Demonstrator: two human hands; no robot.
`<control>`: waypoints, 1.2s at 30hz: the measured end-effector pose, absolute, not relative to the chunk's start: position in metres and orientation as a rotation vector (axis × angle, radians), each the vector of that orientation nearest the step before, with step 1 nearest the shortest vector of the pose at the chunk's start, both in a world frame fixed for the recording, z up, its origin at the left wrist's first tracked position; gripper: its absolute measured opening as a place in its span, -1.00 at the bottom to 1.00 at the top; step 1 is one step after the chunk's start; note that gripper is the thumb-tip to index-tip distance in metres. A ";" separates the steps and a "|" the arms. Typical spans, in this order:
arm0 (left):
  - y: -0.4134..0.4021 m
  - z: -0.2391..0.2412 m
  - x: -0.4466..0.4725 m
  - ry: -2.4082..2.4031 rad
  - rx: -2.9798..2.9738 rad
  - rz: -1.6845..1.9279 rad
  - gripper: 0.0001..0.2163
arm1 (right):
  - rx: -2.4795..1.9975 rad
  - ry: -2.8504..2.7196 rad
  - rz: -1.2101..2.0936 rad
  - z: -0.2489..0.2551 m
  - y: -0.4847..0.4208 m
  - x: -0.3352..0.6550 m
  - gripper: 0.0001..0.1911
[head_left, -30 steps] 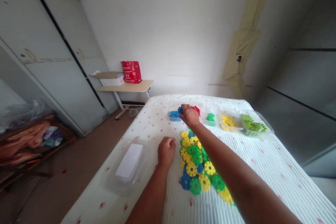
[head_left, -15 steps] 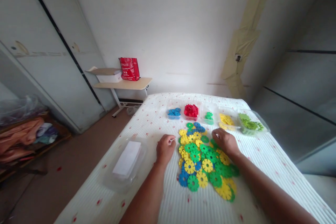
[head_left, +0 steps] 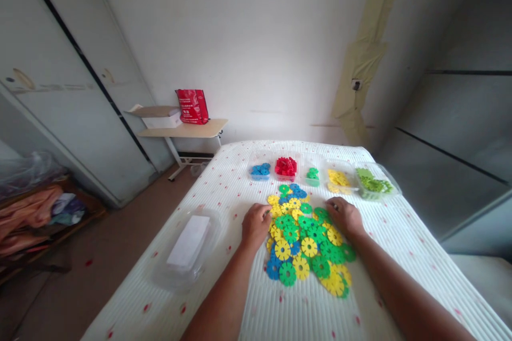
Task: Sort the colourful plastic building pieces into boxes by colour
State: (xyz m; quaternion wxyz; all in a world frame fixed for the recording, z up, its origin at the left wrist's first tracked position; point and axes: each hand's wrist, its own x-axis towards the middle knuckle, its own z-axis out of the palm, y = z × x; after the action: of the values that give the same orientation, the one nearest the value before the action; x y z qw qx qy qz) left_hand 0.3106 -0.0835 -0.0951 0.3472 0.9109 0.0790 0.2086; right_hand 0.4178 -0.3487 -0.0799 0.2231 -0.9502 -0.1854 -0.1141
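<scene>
A loose pile of flower-shaped plastic discs point(head_left: 309, 246) in yellow, green and blue lies on the table, the pieces overlapping. At its upper left edge is my left hand point(head_left: 255, 226), fingers curled together next to the yellow discs. My right hand point(head_left: 347, 216) rests by the upper right edge, near the green discs, its fingers bent inward and closed. What either hand holds, if anything, is too small or hidden to make out.
Behind the pile stand clear tubs with blue pieces point(head_left: 261, 171), red pieces point(head_left: 286, 169), green pieces point(head_left: 312, 176), yellow pieces point(head_left: 338, 179) and light green pieces point(head_left: 373, 181). A clear container point(head_left: 160, 277) with a white block sits left. A side table point(head_left: 208, 128) holds a red bag point(head_left: 192, 106).
My left hand has come slightly closer to the pile's left edge. My right hand has drawn a little outward from the pile. The whole view has shifted a little.
</scene>
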 end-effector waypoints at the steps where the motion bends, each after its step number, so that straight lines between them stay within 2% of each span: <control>1: -0.083 -0.096 0.310 0.197 2.357 0.552 -0.76 | -2.625 -0.497 -0.311 -0.078 -0.349 0.417 -0.72; 5: -0.081 -0.095 0.309 0.188 2.323 0.595 -0.75 | -2.601 -0.542 -0.229 -0.064 -0.337 0.405 -0.73; 9: -0.081 -0.095 0.309 0.193 2.309 0.618 -0.76 | -2.506 -0.871 -0.074 -0.044 -0.308 0.383 -0.65; 13: -0.079 -0.097 0.309 0.174 2.290 0.639 -0.78 | -2.705 -0.959 0.005 -0.035 -0.283 0.370 -0.56; 17: -0.079 -0.098 0.309 0.187 2.273 0.636 -0.79 | -2.771 -0.944 0.103 -0.039 -0.275 0.371 -0.64; 23: -0.078 -0.098 0.309 0.180 2.265 0.628 -0.79 | -2.602 -0.790 0.086 -0.045 -0.285 0.383 -0.76; 29: -0.078 -0.099 0.310 0.196 2.254 0.628 -0.81 | -2.551 -0.641 0.086 -0.040 -0.298 0.389 -0.73; 36: -0.079 -0.096 0.309 0.198 2.255 0.627 -0.82 | -2.771 -0.872 0.034 -0.035 -0.277 0.368 -0.70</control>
State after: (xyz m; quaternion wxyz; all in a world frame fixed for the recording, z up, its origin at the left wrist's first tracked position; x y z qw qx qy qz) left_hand 0.3088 -0.0788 -0.0960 0.3862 0.8855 0.0779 0.2464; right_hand 0.3680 -0.2769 -0.0349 0.1182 -0.9472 -0.2980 0.0115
